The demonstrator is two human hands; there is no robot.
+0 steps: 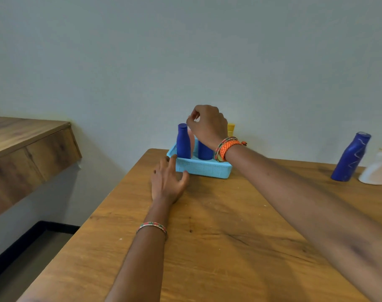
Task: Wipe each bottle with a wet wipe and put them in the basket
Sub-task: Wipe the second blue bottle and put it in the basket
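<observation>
A light blue basket [204,168] stands at the far left part of the wooden table [229,236]. Upright inside it are a blue bottle [183,141], a second blue bottle [204,151] and a pink bottle [192,139] between them. A yellow bottle [230,128] shows behind my right wrist. My right hand [208,125] hovers over the basket with curled fingers and pinches the pink bottle's top, hiding it. My left hand [167,182] lies on the table; its fingers touch the basket's front left corner and its thumb rests against the front wall.
At the table's far right stand a blue bottle with white zigzag lines [351,158] and a white bottle [377,168]. A wooden cabinet [22,149] juts out at the left across a gap from the table's left edge. The wall rises right behind the basket.
</observation>
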